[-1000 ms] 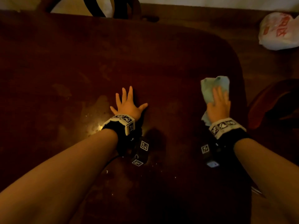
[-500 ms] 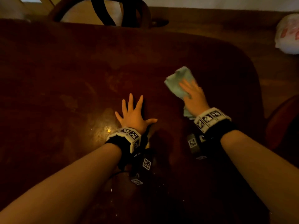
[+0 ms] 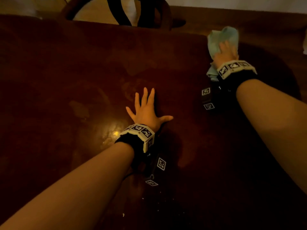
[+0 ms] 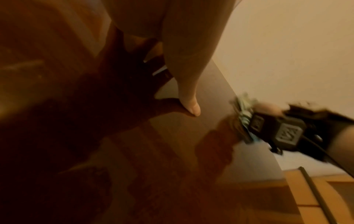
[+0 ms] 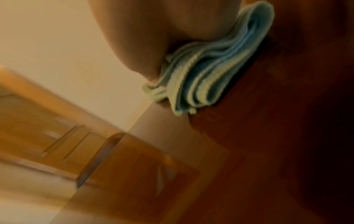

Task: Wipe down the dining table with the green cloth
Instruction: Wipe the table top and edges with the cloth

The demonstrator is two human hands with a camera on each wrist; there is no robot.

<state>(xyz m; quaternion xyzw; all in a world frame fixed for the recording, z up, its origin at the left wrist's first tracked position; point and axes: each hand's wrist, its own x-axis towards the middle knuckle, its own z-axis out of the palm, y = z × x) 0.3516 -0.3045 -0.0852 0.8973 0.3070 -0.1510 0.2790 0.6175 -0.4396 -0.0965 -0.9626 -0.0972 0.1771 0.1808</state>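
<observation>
The dark wooden dining table [image 3: 83, 67] fills the head view. My left hand [image 3: 146, 108] lies flat on it near the middle, fingers spread and straight. At the far right edge my right hand [image 3: 226, 52] presses flat on the folded green cloth [image 3: 221, 37], fingers straight on top of it. In the right wrist view the cloth [image 5: 206, 75] shows as bunched folds squeezed between my palm and the tabletop [image 5: 268, 151]. The left wrist view shows my thumb [image 4: 189, 106] on the table and, to the right, the cloth [image 4: 243, 109] under my right hand.
A dark chair back [image 3: 132, 12] stands against the far edge of the table. The table's right edge runs close beside the cloth, with floor [image 3: 265, 22] beyond. A glossy light reflection and small crumbs lie near my left wrist.
My right hand has swept the cloth away from me and to the right, toward the far right edge of the table. The left hand stays planted flat in place.
</observation>
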